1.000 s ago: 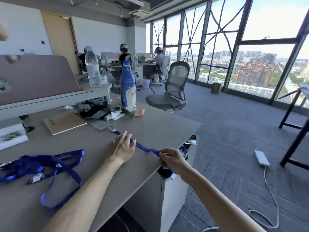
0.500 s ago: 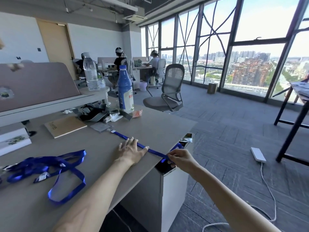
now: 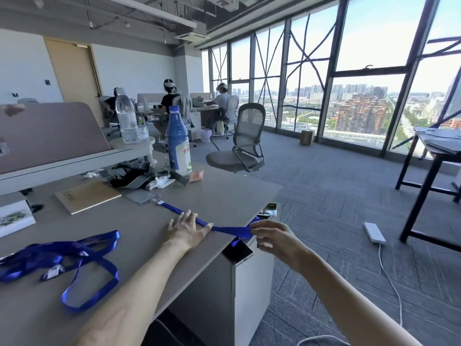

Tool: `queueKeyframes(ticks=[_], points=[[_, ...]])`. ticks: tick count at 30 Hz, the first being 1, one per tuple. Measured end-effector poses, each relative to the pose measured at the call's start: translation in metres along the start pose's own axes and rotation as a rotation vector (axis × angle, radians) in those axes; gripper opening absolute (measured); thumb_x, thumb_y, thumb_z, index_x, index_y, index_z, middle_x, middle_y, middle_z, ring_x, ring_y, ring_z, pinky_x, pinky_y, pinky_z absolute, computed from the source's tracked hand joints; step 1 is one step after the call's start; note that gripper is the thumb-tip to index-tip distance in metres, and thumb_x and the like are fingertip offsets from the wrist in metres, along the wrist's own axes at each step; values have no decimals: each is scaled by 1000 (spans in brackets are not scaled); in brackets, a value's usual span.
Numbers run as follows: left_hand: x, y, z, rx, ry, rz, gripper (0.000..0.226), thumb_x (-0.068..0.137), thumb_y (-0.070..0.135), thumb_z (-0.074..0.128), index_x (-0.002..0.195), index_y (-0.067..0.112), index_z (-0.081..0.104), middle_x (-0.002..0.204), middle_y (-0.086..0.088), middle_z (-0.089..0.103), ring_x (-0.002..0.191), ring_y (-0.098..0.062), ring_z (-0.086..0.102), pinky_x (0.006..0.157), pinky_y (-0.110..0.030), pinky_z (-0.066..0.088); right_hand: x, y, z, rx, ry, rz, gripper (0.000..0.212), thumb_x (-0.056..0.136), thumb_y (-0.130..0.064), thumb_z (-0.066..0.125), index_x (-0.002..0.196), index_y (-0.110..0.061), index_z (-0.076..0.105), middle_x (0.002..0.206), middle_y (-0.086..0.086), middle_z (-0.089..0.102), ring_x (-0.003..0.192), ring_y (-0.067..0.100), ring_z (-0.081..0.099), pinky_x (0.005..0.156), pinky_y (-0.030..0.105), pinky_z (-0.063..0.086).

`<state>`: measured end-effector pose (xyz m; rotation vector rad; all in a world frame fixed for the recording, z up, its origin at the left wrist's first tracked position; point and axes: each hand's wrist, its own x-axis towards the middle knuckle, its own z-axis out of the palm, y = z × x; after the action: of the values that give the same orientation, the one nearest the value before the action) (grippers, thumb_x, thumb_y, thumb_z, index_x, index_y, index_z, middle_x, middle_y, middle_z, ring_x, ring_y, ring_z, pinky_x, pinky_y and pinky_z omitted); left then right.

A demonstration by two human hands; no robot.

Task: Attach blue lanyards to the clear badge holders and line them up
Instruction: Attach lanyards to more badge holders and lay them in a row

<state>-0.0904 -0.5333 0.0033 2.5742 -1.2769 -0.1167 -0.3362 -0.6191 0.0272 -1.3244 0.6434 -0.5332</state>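
At centre frame, your left hand [image 3: 187,229] lies flat, fingers straight, pinning a blue lanyard [image 3: 229,230] to the bench [image 3: 224,191], while your right hand [image 3: 277,237] pinches its loop just past the bench edge. The strap runs up-left to a clear badge holder [image 3: 142,196]. Spare lanyards [image 3: 50,254] lie tangled at lower left.

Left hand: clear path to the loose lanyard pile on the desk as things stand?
Probably yes. The left hand lies flat on the stretched lanyard, and only bare desk separates it from the lanyard pile beside its forearm. It must first lift off that lanyard, which the right hand pinches.
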Motion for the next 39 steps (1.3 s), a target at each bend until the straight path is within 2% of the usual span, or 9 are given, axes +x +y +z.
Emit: queueKeyframes(ticks=[4, 8, 11, 16, 20, 26, 30, 34, 39], points=[[0, -1, 1, -2, 4, 1, 74, 88, 70, 32, 145, 23, 30, 160, 1, 15, 148, -15, 8, 120, -42, 4, 2, -4, 9, 266, -106, 75, 13, 76, -8, 68, 87, -15, 69, 80, 3, 61, 68, 14, 58, 71, 26, 42], [2, -1, 1, -9, 4, 2, 74, 88, 70, 33, 145, 23, 30, 160, 0, 15, 148, -16, 9, 120, -43, 4, 4, -6, 17, 516, -94, 37, 22, 65, -9, 65, 85, -5, 73, 85, 11, 64, 78, 25, 57, 86, 36, 44], [2, -1, 2, -13, 6, 0, 74, 88, 69, 34, 145, 23, 30, 160, 0, 15, 148, -17, 9, 120, -44, 4, 5, -7, 20, 491, -87, 4, 21, 75, -9, 64, 93, -10, 74, 94, 8, 68, 87, 19, 62, 83, 31, 48], [3, -1, 2, -14, 11, 1, 73, 88, 69, 34, 145, 22, 31, 160, -1, 16, 148, -17, 9, 120, -43, 4, 10, -2, 19, 424, -129, -70, 21, 85, -13, 64, 105, -13, 71, 106, 9, 71, 97, 19, 66, 93, 33, 46], [3, -1, 2, -13, 12, 7, 73, 88, 69, 34, 145, 22, 31, 160, -1, 16, 148, -17, 9, 120, -43, 4, 15, 3, 19, 387, -44, -70, 23, 76, -9, 72, 98, -13, 68, 91, 8, 70, 86, 19, 67, 87, 32, 51], [1, -1, 2, -18, 21, 5, 73, 88, 68, 35, 145, 22, 31, 160, 0, 17, 148, -16, 10, 120, -43, 5, 18, 9, 27, 21, 303, -134, 19, 78, 11, 68, 93, 0, 65, 73, 8, 64, 54, 8, 64, 53, 19, 51], [1, 0, 1, -23, 20, 1, 73, 88, 68, 35, 145, 22, 32, 160, 0, 17, 148, -16, 10, 120, -42, 4, 25, 19, 22, -439, 499, -197, 18, 77, -5, 69, 88, -19, 68, 72, -2, 65, 66, 17, 62, 68, 36, 53], [1, 0, 0, -26, 18, 4, 73, 88, 68, 35, 145, 22, 31, 160, 0, 17, 148, -16, 10, 120, -43, 4, 34, 29, 13, -814, 471, -151, 13, 80, -23, 62, 86, -28, 73, 85, 3, 70, 84, 25, 63, 65, 26, 41], [0, 0, 1, -20, 23, 6, 73, 88, 68, 35, 145, 22, 31, 159, 0, 18, 148, -16, 11, 120, -43, 5, 32, 27, 5, -830, 260, -95, 15, 80, -25, 69, 75, -11, 74, 72, 2, 64, 73, 16, 57, 63, 24, 37]])
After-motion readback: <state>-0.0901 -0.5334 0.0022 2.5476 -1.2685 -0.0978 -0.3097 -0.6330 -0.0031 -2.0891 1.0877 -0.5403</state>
